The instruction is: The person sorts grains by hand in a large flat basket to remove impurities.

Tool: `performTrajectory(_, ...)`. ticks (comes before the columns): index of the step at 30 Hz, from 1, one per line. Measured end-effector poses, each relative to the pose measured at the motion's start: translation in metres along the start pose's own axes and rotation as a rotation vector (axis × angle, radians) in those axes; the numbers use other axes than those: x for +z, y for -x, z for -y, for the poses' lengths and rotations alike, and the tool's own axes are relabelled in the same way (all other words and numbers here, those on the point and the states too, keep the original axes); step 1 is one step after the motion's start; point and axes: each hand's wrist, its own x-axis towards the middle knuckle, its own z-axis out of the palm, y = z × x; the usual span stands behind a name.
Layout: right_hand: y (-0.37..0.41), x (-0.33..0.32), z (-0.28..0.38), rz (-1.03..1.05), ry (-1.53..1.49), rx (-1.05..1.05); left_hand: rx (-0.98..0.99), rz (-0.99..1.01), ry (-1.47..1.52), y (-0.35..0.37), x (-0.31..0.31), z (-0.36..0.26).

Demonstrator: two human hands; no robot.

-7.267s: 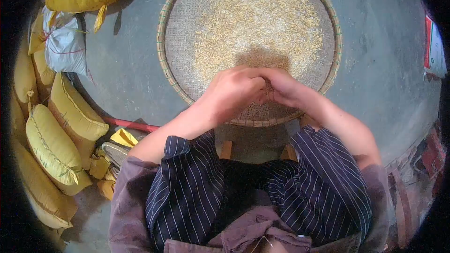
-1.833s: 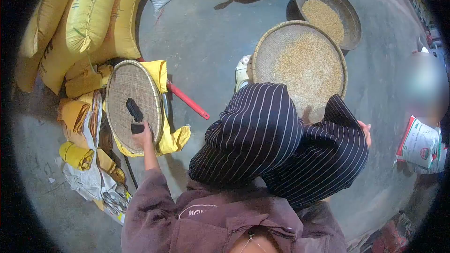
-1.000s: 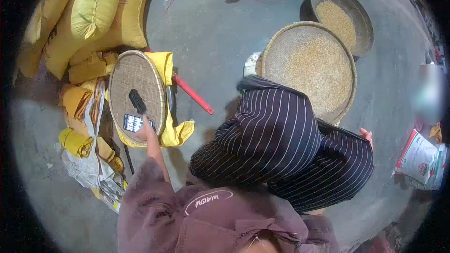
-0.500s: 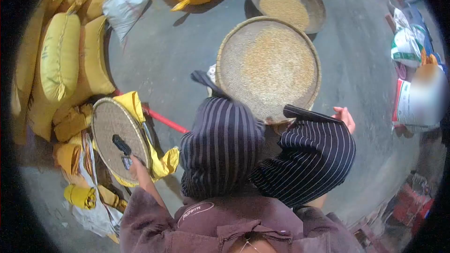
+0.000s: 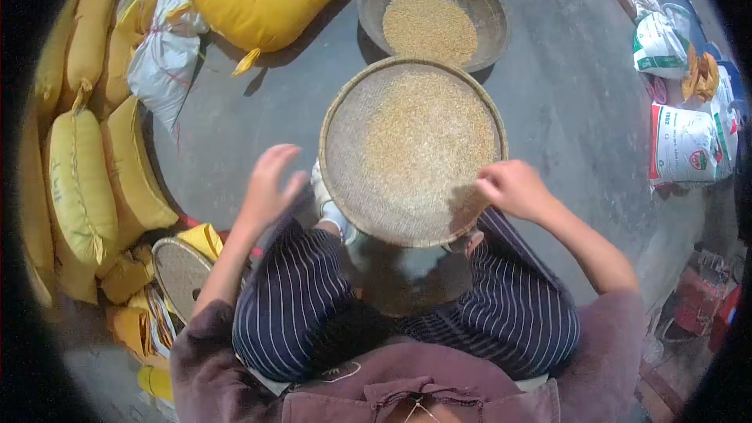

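Concrete floor (image 5: 564, 94); right hand (image 5: 513, 188) grip closed on tray (image 5: 345, 164) rim; left hand (image 5: 270, 184) open, empty.

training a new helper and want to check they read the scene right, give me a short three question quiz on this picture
1. True or false: the left hand holds the woven tray.
2. What sits on the floor just beyond the tray? A) a metal basin B) a water bucket C) a stack of plates
3. Which hand is closed on the tray's rim?
Key: 1 false, it is open, to the left of the tray. 2 A. 3 the right hand.
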Motion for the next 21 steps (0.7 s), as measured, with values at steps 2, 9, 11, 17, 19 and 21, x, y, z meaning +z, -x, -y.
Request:
performTrajectory(2, -0.031, 0.024, -0.004, 0.110, -0.030, -0.128, 0.004, 0.226, 0.154, -0.037, 0.037, -0.008)
performTrajectory(9, -0.077, 0.105, 0.019, 0.291, -0.273, -0.173, -0.171, 0.248, 0.212, -0.069, 0.130, -0.016)
performTrajectory(11, -0.084, 0.096, 0.020, 0.392, -0.402, -0.142, -0.211, 0.231, 0.224, -0.069, 0.145, -0.015)
performTrajectory(17, -0.085, 0.103, 0.021, 0.096, -0.115, -0.153, -0.120, 0.015, 0.221, -0.075, 0.160, -0.011)
performTrajectory(19, -0.084, 0.106, 0.020, 0.098, -0.152, -0.162, -0.087, 0.071, 0.224, -0.079, 0.158, -0.010)
performTrajectory(21, -0.083, 0.110, 0.019, 0.154, -0.173, -0.179, -0.111, 0.071, 0.261, -0.082, 0.161, -0.009)
